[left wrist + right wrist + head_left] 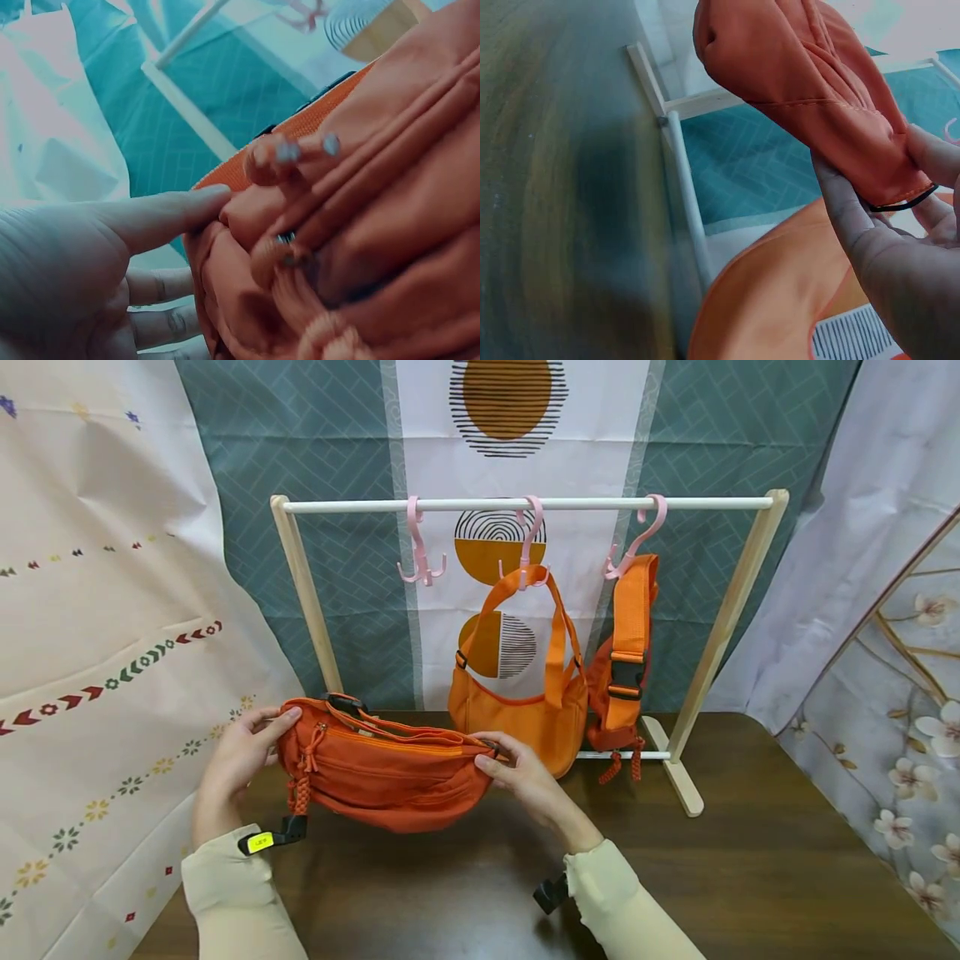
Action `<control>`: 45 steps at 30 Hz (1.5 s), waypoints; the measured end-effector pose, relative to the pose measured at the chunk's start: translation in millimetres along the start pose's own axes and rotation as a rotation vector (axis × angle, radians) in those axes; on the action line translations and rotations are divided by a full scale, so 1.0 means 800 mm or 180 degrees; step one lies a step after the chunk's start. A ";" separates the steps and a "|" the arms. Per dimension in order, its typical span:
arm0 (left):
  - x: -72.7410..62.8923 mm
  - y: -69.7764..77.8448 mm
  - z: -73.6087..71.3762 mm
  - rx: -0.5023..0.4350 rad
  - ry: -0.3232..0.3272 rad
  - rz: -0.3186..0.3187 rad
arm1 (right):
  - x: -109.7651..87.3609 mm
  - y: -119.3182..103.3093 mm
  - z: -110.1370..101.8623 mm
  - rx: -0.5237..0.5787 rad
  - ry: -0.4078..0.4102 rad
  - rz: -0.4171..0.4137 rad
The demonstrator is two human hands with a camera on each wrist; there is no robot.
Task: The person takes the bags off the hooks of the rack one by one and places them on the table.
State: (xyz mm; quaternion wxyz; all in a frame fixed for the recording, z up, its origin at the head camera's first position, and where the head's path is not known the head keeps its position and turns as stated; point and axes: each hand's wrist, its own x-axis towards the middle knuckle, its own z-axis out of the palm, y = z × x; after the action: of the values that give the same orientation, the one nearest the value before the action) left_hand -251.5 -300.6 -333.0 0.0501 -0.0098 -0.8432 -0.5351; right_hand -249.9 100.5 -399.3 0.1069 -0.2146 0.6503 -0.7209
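A red-orange waist bag (390, 777) is held up above the dark wooden table, stretched sideways between both hands. My left hand (242, 760) grips its left end, thumb on the front and fingers behind. With thumb and fingers, my right hand (528, 781) pinches the bag's right end; in the right wrist view that narrow end of the waist bag (817, 97) sits between thumb and fingers. A braided zipper pull (302, 785) dangles near the left hand. The strap (405, 729) with a black buckle lies along the top edge.
Behind stands a wooden-ended rack with a white rail (345, 507). A pink hook (422, 547) hangs there at left with nothing on it. An orange shoulder bag (517, 714) hangs from the middle hook, and another orange bag with a buckled strap (626, 652) from the right one.
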 end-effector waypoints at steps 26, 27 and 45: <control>0.012 -0.041 0.002 0.0332 -0.0279 -0.0455 | 0.005 0.049 0.011 -0.0206 -0.0244 0.0171; 0.012 -0.042 0.002 0.0358 -0.0292 -0.0495 | 0.005 0.051 0.012 -0.0209 -0.0260 0.0183; 0.014 -0.054 0.003 0.0629 -0.0244 -0.0752 | 0.004 0.061 0.010 -0.0143 -0.0417 0.0390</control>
State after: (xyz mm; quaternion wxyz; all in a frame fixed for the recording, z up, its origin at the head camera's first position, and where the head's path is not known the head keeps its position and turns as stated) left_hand -265.8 -317.7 -371.9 -0.0447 0.0740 -0.8883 -0.4510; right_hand -255.5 85.7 -445.8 0.1882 -0.2234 0.6698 -0.6827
